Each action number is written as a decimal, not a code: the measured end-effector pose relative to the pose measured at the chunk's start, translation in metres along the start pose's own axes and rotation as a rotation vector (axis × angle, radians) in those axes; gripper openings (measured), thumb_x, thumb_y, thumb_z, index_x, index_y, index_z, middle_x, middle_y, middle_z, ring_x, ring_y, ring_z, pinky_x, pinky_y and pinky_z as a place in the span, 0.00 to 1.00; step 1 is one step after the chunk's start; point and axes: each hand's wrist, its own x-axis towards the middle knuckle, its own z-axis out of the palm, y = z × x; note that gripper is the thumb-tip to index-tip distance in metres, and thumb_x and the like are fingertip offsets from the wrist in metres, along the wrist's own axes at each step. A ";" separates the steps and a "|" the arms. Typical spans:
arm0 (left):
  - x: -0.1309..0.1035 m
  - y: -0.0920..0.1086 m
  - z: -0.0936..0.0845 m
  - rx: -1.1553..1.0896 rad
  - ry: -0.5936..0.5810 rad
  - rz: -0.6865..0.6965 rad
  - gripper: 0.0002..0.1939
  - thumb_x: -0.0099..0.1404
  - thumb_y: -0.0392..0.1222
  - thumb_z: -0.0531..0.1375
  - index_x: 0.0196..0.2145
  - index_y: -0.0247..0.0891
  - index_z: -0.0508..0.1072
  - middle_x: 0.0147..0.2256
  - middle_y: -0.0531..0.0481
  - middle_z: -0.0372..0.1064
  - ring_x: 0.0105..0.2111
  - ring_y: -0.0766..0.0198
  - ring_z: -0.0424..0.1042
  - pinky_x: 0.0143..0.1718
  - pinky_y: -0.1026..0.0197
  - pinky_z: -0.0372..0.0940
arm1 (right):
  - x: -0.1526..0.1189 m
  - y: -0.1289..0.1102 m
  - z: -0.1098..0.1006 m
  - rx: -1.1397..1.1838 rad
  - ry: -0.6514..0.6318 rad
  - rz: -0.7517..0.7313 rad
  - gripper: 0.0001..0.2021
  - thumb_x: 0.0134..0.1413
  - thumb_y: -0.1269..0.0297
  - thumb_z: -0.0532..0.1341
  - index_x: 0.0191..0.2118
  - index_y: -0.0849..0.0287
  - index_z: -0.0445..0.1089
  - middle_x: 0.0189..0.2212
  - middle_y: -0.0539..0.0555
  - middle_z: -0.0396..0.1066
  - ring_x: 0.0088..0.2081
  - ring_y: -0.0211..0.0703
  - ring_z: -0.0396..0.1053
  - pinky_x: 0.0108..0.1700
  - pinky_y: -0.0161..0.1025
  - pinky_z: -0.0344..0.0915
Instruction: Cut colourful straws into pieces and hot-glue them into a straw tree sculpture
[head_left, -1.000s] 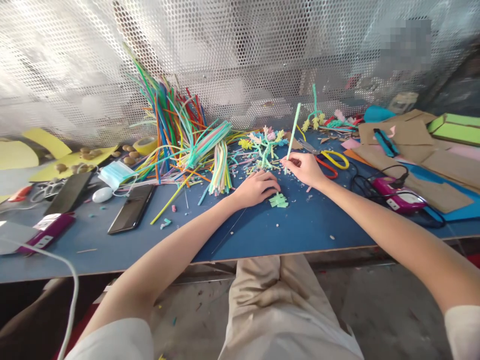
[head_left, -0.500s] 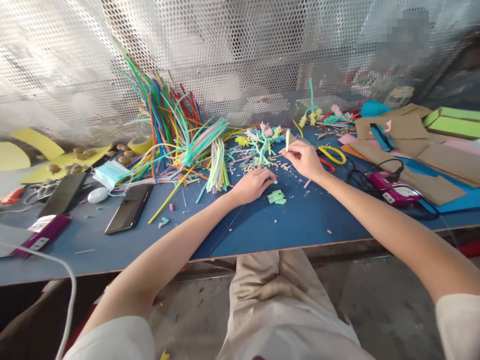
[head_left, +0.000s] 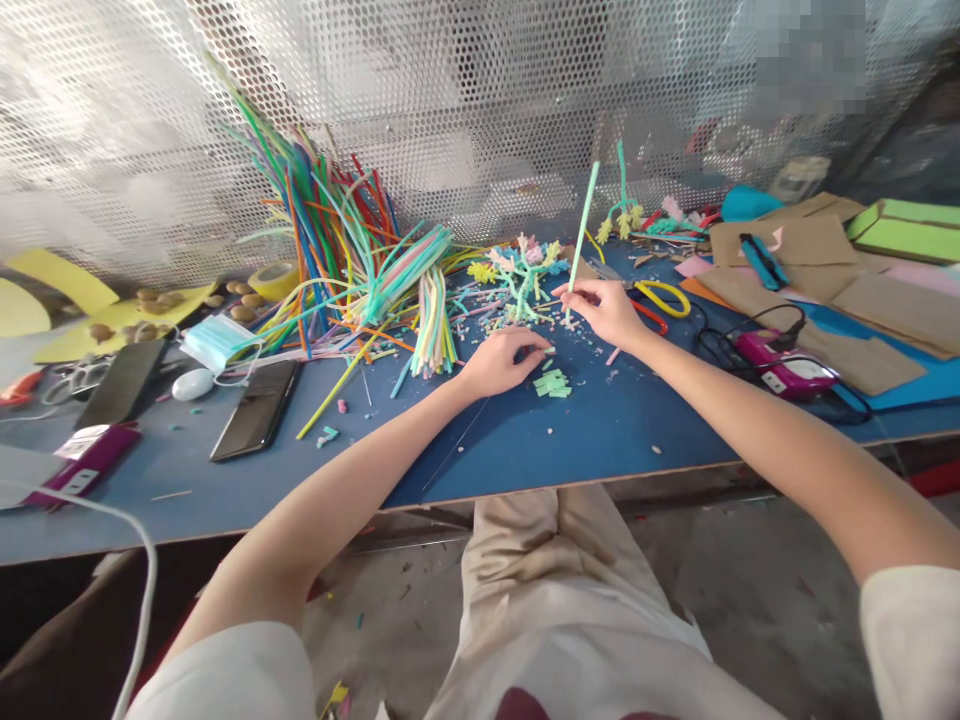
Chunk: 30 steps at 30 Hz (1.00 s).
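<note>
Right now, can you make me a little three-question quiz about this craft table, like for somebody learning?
1. Which hand holds the long pale green stick that points upward?
2. True or false: the blue face mask lies on the right side of the table.
3. Fill in: the pile of small green pieces is closer to the ____ hand.

Key:
1. The right hand.
2. False; the blue face mask lies on the left.
3. Left hand.
</note>
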 end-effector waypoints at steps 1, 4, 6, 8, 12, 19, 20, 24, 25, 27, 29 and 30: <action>0.000 0.001 0.000 -0.028 0.014 -0.043 0.11 0.72 0.41 0.59 0.44 0.38 0.82 0.40 0.47 0.81 0.39 0.61 0.76 0.45 0.58 0.69 | 0.000 -0.001 0.001 0.075 -0.009 0.017 0.22 0.60 0.39 0.67 0.42 0.55 0.79 0.32 0.53 0.81 0.32 0.47 0.74 0.37 0.45 0.68; 0.001 0.002 0.001 -0.178 0.054 -0.180 0.11 0.71 0.43 0.60 0.43 0.38 0.82 0.38 0.48 0.82 0.36 0.62 0.77 0.40 0.60 0.68 | 0.000 -0.003 0.003 0.303 -0.024 0.077 0.24 0.50 0.38 0.73 0.42 0.51 0.72 0.30 0.51 0.80 0.35 0.50 0.78 0.42 0.47 0.72; 0.002 0.002 0.002 -0.339 0.076 -0.262 0.12 0.70 0.45 0.61 0.43 0.36 0.81 0.38 0.47 0.83 0.37 0.62 0.79 0.40 0.60 0.69 | -0.001 -0.004 0.005 0.374 -0.042 0.113 0.27 0.46 0.37 0.75 0.40 0.50 0.69 0.29 0.50 0.80 0.36 0.51 0.79 0.44 0.49 0.74; 0.002 0.003 0.003 -0.498 0.089 -0.317 0.14 0.69 0.48 0.63 0.43 0.35 0.80 0.39 0.44 0.83 0.39 0.61 0.80 0.43 0.59 0.71 | -0.002 -0.006 0.007 0.373 -0.080 0.129 0.28 0.44 0.35 0.75 0.39 0.50 0.69 0.30 0.51 0.80 0.36 0.52 0.79 0.45 0.50 0.74; 0.003 0.002 0.003 -0.637 0.083 -0.352 0.16 0.67 0.50 0.66 0.42 0.33 0.81 0.42 0.41 0.84 0.36 0.62 0.79 0.44 0.58 0.72 | -0.005 -0.008 0.011 0.309 -0.134 0.086 0.27 0.45 0.34 0.73 0.37 0.52 0.74 0.35 0.54 0.81 0.40 0.52 0.78 0.49 0.51 0.73; 0.002 -0.004 0.006 -0.688 0.065 -0.379 0.18 0.66 0.50 0.67 0.46 0.34 0.82 0.42 0.42 0.84 0.33 0.65 0.77 0.44 0.59 0.72 | -0.007 -0.008 0.017 0.254 -0.096 0.087 0.26 0.46 0.36 0.74 0.36 0.54 0.77 0.34 0.53 0.80 0.38 0.49 0.76 0.43 0.47 0.70; 0.002 -0.004 0.006 -0.685 0.060 -0.370 0.18 0.67 0.51 0.67 0.46 0.34 0.82 0.42 0.42 0.84 0.34 0.65 0.77 0.44 0.59 0.73 | -0.007 -0.009 0.017 0.251 -0.091 0.098 0.26 0.46 0.35 0.74 0.36 0.54 0.77 0.34 0.53 0.80 0.37 0.49 0.76 0.43 0.46 0.70; 0.002 -0.005 0.008 -0.671 0.055 -0.325 0.19 0.67 0.53 0.66 0.45 0.34 0.82 0.41 0.42 0.83 0.34 0.65 0.77 0.41 0.60 0.72 | -0.009 -0.012 0.020 0.248 -0.097 0.129 0.28 0.43 0.34 0.74 0.35 0.54 0.75 0.33 0.53 0.80 0.34 0.47 0.75 0.39 0.46 0.70; 0.002 -0.005 0.008 -0.671 0.053 -0.325 0.19 0.67 0.53 0.66 0.44 0.34 0.82 0.41 0.43 0.83 0.33 0.65 0.76 0.41 0.61 0.72 | -0.010 -0.013 0.020 0.242 -0.104 0.122 0.28 0.42 0.34 0.74 0.34 0.54 0.75 0.32 0.53 0.80 0.33 0.47 0.74 0.38 0.45 0.70; 0.002 -0.005 0.007 -0.674 0.056 -0.336 0.18 0.67 0.52 0.66 0.44 0.34 0.83 0.40 0.43 0.83 0.31 0.66 0.75 0.40 0.61 0.71 | -0.010 -0.015 0.020 0.228 -0.115 0.102 0.27 0.42 0.35 0.75 0.34 0.54 0.74 0.32 0.53 0.79 0.33 0.47 0.74 0.38 0.45 0.69; 0.002 -0.003 0.006 -0.662 0.058 -0.353 0.18 0.67 0.51 0.65 0.45 0.34 0.83 0.40 0.43 0.83 0.30 0.67 0.73 0.38 0.62 0.71 | -0.010 -0.016 0.020 0.222 -0.119 0.095 0.27 0.42 0.35 0.75 0.34 0.54 0.74 0.32 0.53 0.80 0.34 0.48 0.75 0.39 0.46 0.70; 0.001 -0.003 0.005 -0.648 0.058 -0.359 0.18 0.67 0.51 0.65 0.45 0.34 0.83 0.40 0.43 0.83 0.29 0.67 0.72 0.37 0.62 0.70 | -0.011 -0.016 0.020 0.223 -0.125 0.097 0.27 0.42 0.35 0.75 0.34 0.54 0.74 0.33 0.54 0.80 0.35 0.48 0.75 0.40 0.47 0.71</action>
